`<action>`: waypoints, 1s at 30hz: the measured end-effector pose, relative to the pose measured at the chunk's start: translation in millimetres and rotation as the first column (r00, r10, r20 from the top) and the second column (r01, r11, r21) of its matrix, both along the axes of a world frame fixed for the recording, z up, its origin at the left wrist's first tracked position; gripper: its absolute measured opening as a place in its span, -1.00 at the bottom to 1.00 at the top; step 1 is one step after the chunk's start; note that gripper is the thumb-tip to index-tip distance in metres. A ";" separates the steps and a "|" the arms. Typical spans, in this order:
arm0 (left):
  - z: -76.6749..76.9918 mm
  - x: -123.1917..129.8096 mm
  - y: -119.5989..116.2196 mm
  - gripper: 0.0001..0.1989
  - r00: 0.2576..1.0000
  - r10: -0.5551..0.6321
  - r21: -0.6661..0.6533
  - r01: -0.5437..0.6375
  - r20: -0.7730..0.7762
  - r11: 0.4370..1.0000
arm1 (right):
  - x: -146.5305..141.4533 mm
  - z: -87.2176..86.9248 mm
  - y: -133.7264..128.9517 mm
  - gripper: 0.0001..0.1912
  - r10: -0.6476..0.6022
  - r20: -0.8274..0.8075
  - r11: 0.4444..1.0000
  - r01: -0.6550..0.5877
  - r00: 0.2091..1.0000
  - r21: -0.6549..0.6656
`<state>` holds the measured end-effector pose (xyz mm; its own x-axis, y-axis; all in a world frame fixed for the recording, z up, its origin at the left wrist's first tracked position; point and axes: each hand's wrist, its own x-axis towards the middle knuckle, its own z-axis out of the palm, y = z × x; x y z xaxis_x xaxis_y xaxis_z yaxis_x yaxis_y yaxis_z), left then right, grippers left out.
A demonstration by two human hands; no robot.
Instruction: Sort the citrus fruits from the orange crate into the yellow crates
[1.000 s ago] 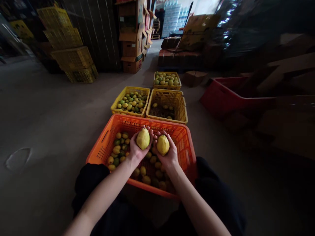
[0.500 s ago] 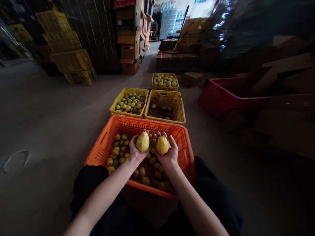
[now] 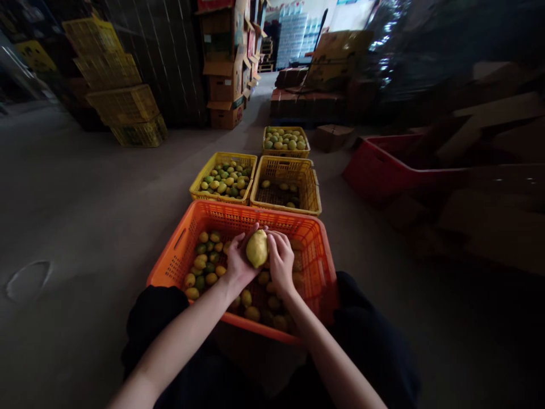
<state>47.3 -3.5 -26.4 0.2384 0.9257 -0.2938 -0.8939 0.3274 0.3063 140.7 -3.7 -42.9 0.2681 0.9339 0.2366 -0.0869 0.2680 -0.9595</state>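
A large yellow-green lemon (image 3: 258, 249) rests in my left hand (image 3: 240, 262), whose fingers cup it from beneath and the left. My right hand (image 3: 281, 258) is closed at the lemon's right side, with thumb and fingertips against it. Whether a second lemon lies hidden behind those right fingers, I cannot tell. Both hands are above an orange crate (image 3: 170, 258) standing between my knees. Yellow and green lemons (image 3: 210, 278) lie in it on the left, and more are at the near side below my wrists.
Beyond the orange crate stand a yellow crate of lemons (image 3: 198, 187), a yellow crate holding several lemons (image 3: 309, 184), and a fuller one (image 3: 264, 149) farther back. A red bin (image 3: 370, 165) is at right. Stacked yellow crates (image 3: 123, 105) and cardboard boxes (image 3: 223, 88) stand behind.
Half a second ago each open palm showed one lemon. Now my hands are together, my right hand has turned inward and closed, and only one lemon shows, turned to another side.
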 end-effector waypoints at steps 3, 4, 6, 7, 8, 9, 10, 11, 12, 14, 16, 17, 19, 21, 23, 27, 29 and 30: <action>-1.9 1.5 0.1 -0.61 1.000 0.002 0.027 -0.002 -0.002 1.000 | -0.5 -8.0 -0.5 -0.77 0.001 0.236 0.998 -0.014 0.972 0.053; -2.9 2.6 -0.1 -0.60 1.000 0.011 0.026 -0.010 -0.014 1.000 | -0.5 -9.8 -1.6 -0.76 0.004 0.303 0.997 -0.025 0.953 0.066; -6.0 5.3 -0.8 -0.60 0.998 0.029 0.018 -0.028 -0.056 0.999 | -0.7 -11.7 -5.0 -0.74 -0.001 0.412 0.994 -0.045 0.911 0.102; -8.1 6.7 -1.2 -0.61 0.996 0.036 0.015 -0.035 -0.078 0.999 | -1.2 -11.9 -7.1 -0.69 -0.007 0.450 0.990 -0.056 0.893 0.126; -10.6 8.1 -1.7 -0.61 0.994 0.044 0.009 -0.043 -0.099 0.999 | -1.9 -11.7 -9.2 -0.63 -0.008 0.479 0.986 -0.073 0.878 0.152; -13.5 9.4 -2.2 -0.62 0.992 0.053 -0.002 -0.053 -0.115 0.999 | -2.9 -11.2 -11.3 -0.57 -0.003 0.501 0.979 -0.099 0.866 0.177; -16.5 10.6 -2.6 -0.63 0.990 0.061 -0.015 -0.063 -0.123 0.998 | -4.2 -10.6 -13.3 -0.51 0.009 0.514 0.973 -0.127 0.858 0.194; -19.4 11.7 -2.9 -0.63 0.990 0.067 -0.027 -0.071 -0.125 0.997 | -5.9 -9.9 -15.2 -0.48 0.025 0.516 0.968 -0.149 0.856 0.201; -22.0 12.6 -3.1 -0.63 0.990 0.066 -0.040 -0.072 -0.121 0.997 | -7.8 -9.0 -16.9 -0.47 0.041 0.505 0.967 -0.162 0.862 0.197; -25.0 13.8 -2.6 -0.62 0.995 0.024 -0.062 -0.030 -0.094 0.998 | -11.9 -5.9 -20.7 -0.50 0.074 0.439 0.971 -0.164 0.895 0.172; -24.1 13.5 -0.5 -0.65 0.997 -0.029 -0.074 0.024 -0.066 0.997 | -14.8 0.3 -24.6 -0.57 0.101 0.339 0.975 -0.160 0.935 0.152; -22.1 12.6 1.2 -0.68 0.997 -0.045 -0.085 0.039 -0.065 0.996 | -15.1 4.8 -26.4 -0.59 0.108 0.275 0.977 -0.153 0.955 0.147; -16.5 8.8 5.7 -0.73 0.995 -0.051 -0.121 0.041 -0.083 0.992 | -11.9 16.0 -28.6 -0.63 0.111 0.118 0.986 -0.124 0.987 0.113; -10.5 2.5 10.3 -0.77 0.996 -0.051 -0.149 0.039 -0.077 0.988 | -3.0 27.1 -27.7 -0.69 0.115 -0.083 0.993 -0.113 0.990 0.028; -5.9 -4.9 13.5 -0.77 0.999 -0.043 -0.139 0.039 -0.024 0.989 | 10.0 34.2 -22.8 -0.76 0.132 -0.344 0.983 -0.167 0.930 -0.073; -1.4 -14.0 13.5 -0.74 0.996 0.045 -0.075 -0.039 0.078 0.996 | 32.9 31.1 -7.4 -0.80 0.104 -0.827 0.892 -0.420 0.553 -0.168; -0.8 -14.3 11.4 -0.72 0.990 0.084 -0.062 -0.077 0.110 0.995 | 36.3 24.2 -1.5 -0.81 0.067 -0.899 0.862 -0.479 0.433 -0.167; -0.8 -13.7 10.4 -0.71 0.988 0.093 -0.064 -0.086 0.123 0.994 | 35.7 20.7 0.4 -0.81 0.047 -0.911 0.860 -0.481 0.410 -0.172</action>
<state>33.6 6.9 -27.1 0.1937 0.9272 -0.3205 -0.9506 0.2582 0.1725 176.4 -3.3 -22.2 -0.1561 0.9356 -0.3166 -0.9082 -0.2619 -0.3263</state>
